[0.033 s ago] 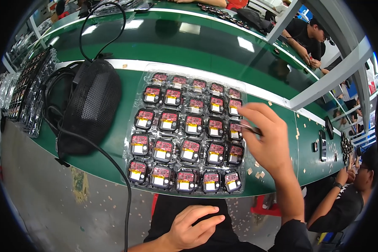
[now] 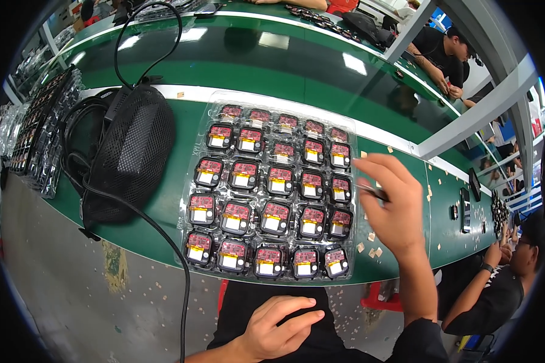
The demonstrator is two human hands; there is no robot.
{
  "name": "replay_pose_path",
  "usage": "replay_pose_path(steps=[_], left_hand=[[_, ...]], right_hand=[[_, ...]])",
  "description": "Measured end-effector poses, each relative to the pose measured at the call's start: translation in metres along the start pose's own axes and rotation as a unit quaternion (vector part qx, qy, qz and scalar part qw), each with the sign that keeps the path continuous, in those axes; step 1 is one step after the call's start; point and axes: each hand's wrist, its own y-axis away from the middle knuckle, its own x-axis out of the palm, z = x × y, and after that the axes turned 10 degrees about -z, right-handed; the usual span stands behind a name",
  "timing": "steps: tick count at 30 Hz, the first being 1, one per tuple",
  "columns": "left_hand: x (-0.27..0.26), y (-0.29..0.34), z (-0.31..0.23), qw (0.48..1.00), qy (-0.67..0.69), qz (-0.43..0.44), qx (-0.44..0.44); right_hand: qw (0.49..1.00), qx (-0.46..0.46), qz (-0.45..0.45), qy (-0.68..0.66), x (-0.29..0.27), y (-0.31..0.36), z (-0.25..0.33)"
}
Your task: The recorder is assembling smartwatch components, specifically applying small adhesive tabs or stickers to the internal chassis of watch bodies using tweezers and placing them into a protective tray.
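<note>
A clear plastic tray [image 2: 248,97] lies in front of me on the green bench. It carries rows of black square watch-like modules [image 2: 280,180] with red circuit boards and white-and-yellow parts facing up. Just off the tray's right edge is my right hand [image 2: 393,202], closed on a slim dark tool [image 2: 374,192] that resembles tweezers. Its tip is partly hidden by the fingers, and it sits apart from the nearest module [image 2: 341,189]. My left hand [image 2: 281,327] rests over my lap, fingers loosely stretched and holding nothing.
Left of the tray lies a black mesh pouch [image 2: 133,151] with a black cable [image 2: 151,227] running down. Stacked trays [image 2: 42,133] stand further left. Small tan scraps [image 2: 375,251] dot the bench at right. A grey metal post [image 2: 460,133] rises there; other people work nearby.
My right hand has drawn a little to the right with the slim dark tool, away from the modules at the tray's right edge. My left hand has stayed still.
</note>
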Motion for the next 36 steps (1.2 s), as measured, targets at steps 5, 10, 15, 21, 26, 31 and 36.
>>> replay_pose_path(steps=[5, 10, 15, 21, 26, 31, 36], left_hand=[[-0.008, -0.007, 0.005, 0.999, 0.029, 0.005, 0.022], [-0.014, -0.024, 0.004, 0.99, 0.117, 0.001, 0.079], [-0.018, -0.033, 0.007, 0.985, 0.14, -0.005, 0.104], [-0.015, -0.028, 0.011, 0.987, 0.123, 0.002, 0.099], [-0.009, -0.026, 0.004, 0.99, 0.125, -0.016, 0.069], [-0.007, -0.027, 0.005, 0.992, 0.1, 0.015, 0.072], [-0.003, -0.031, 0.003, 0.995, 0.09, 0.024, 0.028]], right_hand=[[0.958, 0.212, -0.091, 0.173, -0.056, 0.039, -0.07], [0.802, 0.318, -0.151, 0.483, -0.143, 0.133, -0.209], [0.724, 0.383, -0.181, 0.545, -0.177, 0.173, -0.238], [0.772, 0.467, -0.118, 0.414, -0.188, 0.185, -0.259], [0.775, 0.463, -0.107, 0.416, -0.192, 0.182, -0.264], [0.804, 0.441, -0.116, 0.382, -0.177, 0.174, -0.242], [0.942, 0.222, -0.219, 0.125, -0.085, 0.138, -0.082]])
